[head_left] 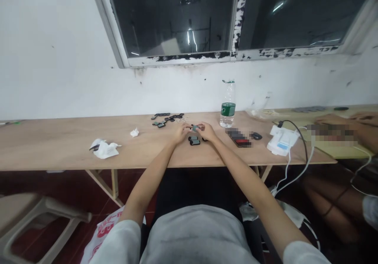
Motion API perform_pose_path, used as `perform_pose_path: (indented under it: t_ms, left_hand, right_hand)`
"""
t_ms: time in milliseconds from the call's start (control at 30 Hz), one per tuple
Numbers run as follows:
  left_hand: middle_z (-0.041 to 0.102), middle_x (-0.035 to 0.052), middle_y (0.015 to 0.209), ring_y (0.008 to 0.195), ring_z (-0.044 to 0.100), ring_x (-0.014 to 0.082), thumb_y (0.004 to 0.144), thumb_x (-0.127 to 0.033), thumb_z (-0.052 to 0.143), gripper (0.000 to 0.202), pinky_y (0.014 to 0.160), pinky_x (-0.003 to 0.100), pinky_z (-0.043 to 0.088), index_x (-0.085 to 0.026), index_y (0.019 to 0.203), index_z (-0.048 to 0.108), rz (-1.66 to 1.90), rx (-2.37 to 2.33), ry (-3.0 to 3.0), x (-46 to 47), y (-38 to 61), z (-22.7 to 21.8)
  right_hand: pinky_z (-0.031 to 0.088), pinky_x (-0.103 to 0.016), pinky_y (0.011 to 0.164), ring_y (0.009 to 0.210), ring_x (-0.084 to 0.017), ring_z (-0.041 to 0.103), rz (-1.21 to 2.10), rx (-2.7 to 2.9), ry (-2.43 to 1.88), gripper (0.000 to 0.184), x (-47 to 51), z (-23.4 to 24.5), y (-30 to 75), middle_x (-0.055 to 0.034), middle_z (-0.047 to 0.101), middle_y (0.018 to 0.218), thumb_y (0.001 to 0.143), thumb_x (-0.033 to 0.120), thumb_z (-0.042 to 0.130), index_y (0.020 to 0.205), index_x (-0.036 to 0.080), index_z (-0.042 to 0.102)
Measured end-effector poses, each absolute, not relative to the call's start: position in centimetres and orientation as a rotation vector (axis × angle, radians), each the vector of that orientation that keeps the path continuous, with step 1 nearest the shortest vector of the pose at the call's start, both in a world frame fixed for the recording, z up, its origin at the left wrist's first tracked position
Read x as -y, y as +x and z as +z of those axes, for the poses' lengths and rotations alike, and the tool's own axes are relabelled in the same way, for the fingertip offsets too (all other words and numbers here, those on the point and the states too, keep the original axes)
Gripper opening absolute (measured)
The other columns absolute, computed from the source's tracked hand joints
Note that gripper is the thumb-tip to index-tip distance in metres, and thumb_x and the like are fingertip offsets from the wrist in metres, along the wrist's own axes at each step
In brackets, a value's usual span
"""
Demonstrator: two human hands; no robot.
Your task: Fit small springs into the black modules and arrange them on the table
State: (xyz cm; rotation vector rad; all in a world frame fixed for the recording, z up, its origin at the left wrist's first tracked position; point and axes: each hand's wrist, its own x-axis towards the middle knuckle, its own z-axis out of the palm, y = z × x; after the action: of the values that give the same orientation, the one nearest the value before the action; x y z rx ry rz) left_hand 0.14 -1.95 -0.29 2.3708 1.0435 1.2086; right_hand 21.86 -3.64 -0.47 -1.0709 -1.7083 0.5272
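Observation:
My left hand (182,133) and my right hand (206,132) meet above the middle of a light wooden table (67,149). Their fingertips pinch a small grey-green and black plastic part (195,128) between them. Just below my hands lies a small black device with a grey-green face (194,140), close to but not touching my palms. Further left sits a scattered group of similar small black pieces (165,119), with fine metal bits beside them.
A water bottle (227,106) stands behind my right hand, beside a blurred object (238,137) and a small black item (256,136). A white corded device (282,140) and white tissues (103,149) lie on the table. A co-worker's hands (333,119) rest at the right.

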Motion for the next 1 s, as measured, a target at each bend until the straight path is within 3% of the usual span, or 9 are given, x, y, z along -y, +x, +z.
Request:
perform_pose_path:
  t_ms: [133, 400, 633, 733, 1000]
  left_hand:
    - [0.07, 0.0118, 0.115, 0.112, 0.064, 0.0284, 0.099, -0.033, 0.064, 0.027, 0.097, 0.039, 0.053, -0.016, 0.115, 0.077, 1.233, -0.998, 2.37, 2.5, 0.6, -0.1]
    - [0.071, 0.0114, 0.117, 0.11, 0.066, 0.0268, 0.1, -0.034, 0.064, 0.027, 0.096, 0.038, 0.056, -0.018, 0.115, 0.079, 1.19, -1.126, 2.304, 2.5, 0.6, 0.1]
    - [0.076, 0.0149, 0.124, 0.121, 0.068, 0.032, 0.097, -0.037, 0.069, 0.026, 0.109, 0.046, 0.054, -0.016, 0.106, 0.082, 1.256, -1.073, 2.261, 2.3, 1.0, 0.1]
    - [0.079, 0.0136, 0.122, 0.119, 0.071, 0.0331, 0.095, -0.038, 0.07, 0.027, 0.106, 0.048, 0.057, -0.017, 0.105, 0.082, 1.251, -1.1, 2.208, 2.5, 1.2, 0.1]
    - [0.082, 0.0126, 0.108, 0.101, 0.076, 0.0286, 0.085, -0.018, 0.074, 0.015, 0.094, 0.042, 0.062, -0.014, 0.098, 0.08, 1.288, -1.129, 2.004, 2.6, 2.0, 0.1]
  right_hand:
    - [0.06, -0.034, 0.087, 0.092, -0.024, 0.075, 0.626, 1.672, -1.028, 0.017, 3.7, -0.2, 21.7, -0.0111, 0.081, 0.097, 0.085, 0.023, 0.069, 0.098, 0.016, 0.077]
    - [0.061, -0.03, 0.071, 0.081, -0.023, 0.075, 0.799, 1.565, -1.052, 0.018, 3.7, -0.2, 21.7, -0.0109, 0.082, 0.091, 0.086, 0.024, 0.069, 0.098, 0.013, 0.079]
    - [0.06, -0.027, 0.066, 0.077, -0.021, 0.073, 0.842, 1.545, -1.033, 0.015, 3.8, 0.0, 21.8, -0.0088, 0.081, 0.086, 0.083, 0.023, 0.074, 0.092, 0.013, 0.08]
    - [0.061, -0.028, 0.068, 0.077, -0.022, 0.074, 0.853, 1.522, -1.038, 0.015, 3.9, 0.0, 21.8, -0.0087, 0.081, 0.085, 0.081, 0.025, 0.079, 0.09, 0.014, 0.08]
    - [0.06, -0.029, 0.069, 0.073, -0.021, 0.073, 0.874, 1.553, -1.02, 0.012, 3.8, -0.1, 22.0, -0.0081, 0.081, 0.084, 0.082, 0.019, 0.077, 0.091, 0.013, 0.081]
